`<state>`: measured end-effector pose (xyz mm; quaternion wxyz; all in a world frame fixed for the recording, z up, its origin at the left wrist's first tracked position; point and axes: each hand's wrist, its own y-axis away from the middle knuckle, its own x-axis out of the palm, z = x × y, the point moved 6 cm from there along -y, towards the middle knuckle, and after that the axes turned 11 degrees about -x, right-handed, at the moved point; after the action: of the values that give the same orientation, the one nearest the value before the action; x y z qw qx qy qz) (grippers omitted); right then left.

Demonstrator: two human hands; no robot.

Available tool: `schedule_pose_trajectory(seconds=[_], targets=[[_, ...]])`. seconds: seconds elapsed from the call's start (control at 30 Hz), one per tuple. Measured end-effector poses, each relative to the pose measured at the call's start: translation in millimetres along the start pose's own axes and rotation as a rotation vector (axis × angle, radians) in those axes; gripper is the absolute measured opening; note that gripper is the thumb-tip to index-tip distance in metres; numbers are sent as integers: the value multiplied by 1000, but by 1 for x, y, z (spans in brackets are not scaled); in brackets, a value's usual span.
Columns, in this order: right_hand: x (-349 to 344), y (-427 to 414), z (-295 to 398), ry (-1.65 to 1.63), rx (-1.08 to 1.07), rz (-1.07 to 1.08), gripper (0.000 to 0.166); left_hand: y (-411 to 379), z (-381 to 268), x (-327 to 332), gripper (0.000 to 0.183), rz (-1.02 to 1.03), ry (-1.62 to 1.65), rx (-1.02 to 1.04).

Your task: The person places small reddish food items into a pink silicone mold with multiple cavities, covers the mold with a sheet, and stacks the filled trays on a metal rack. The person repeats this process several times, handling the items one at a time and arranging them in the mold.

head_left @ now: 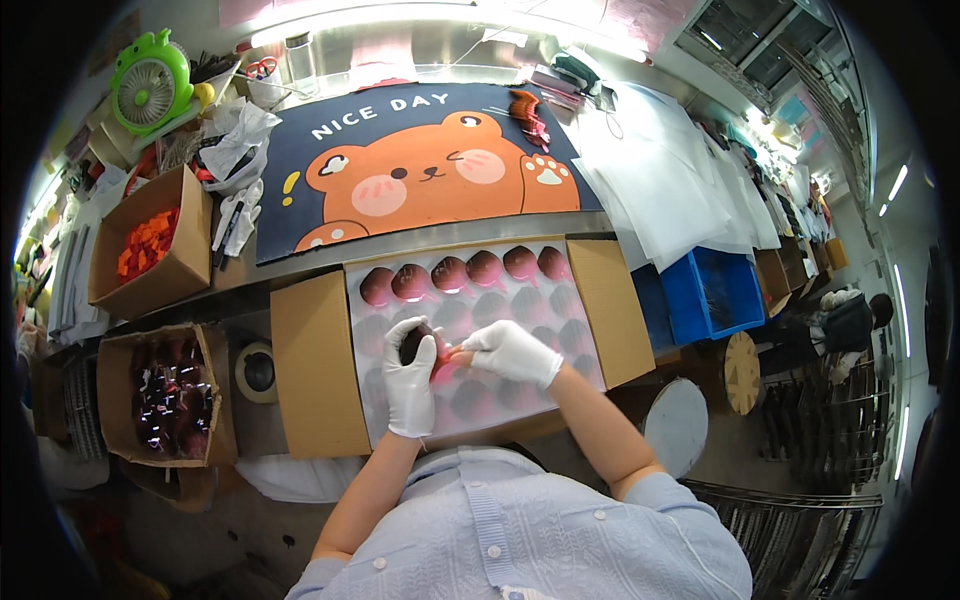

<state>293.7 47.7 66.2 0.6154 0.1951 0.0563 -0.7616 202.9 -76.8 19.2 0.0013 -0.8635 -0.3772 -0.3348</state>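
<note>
In a white glove, my left hand (410,375) holds a dark red, glossy rounded piece (417,345) with a pink, narrow end. My right hand (514,352), gloved with bare fingertips, pinches that pink end. Both hands are above an open cardboard box (319,364) with its side flaps folded out. Inside the box, a row of similar pink-and-dark pieces (450,274) lies along the far edge on a translucent white sheet (491,319). More rounded shapes show dimly through the sheet. Whether the pieces are glass or plastic I cannot tell.
A bear-print mat (435,169) lies beyond the box. At left are a carton of orange and red bits (199,225), a carton of dark glossy pieces (217,405) and a tape roll (256,372). White sheets (660,180) and a blue crate (682,296) are right. A person (851,322) is far right.
</note>
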Motion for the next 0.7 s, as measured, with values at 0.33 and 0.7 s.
schedule_pose_trajectory(seconds=[0.33,0.7], targets=[[33,-18,7,222,-33,54,27,8,6,-37,18,-30,255,-125],[29,-69,4,790,-208,-41,21,57,-26,-65,18,-88,327,-263]])
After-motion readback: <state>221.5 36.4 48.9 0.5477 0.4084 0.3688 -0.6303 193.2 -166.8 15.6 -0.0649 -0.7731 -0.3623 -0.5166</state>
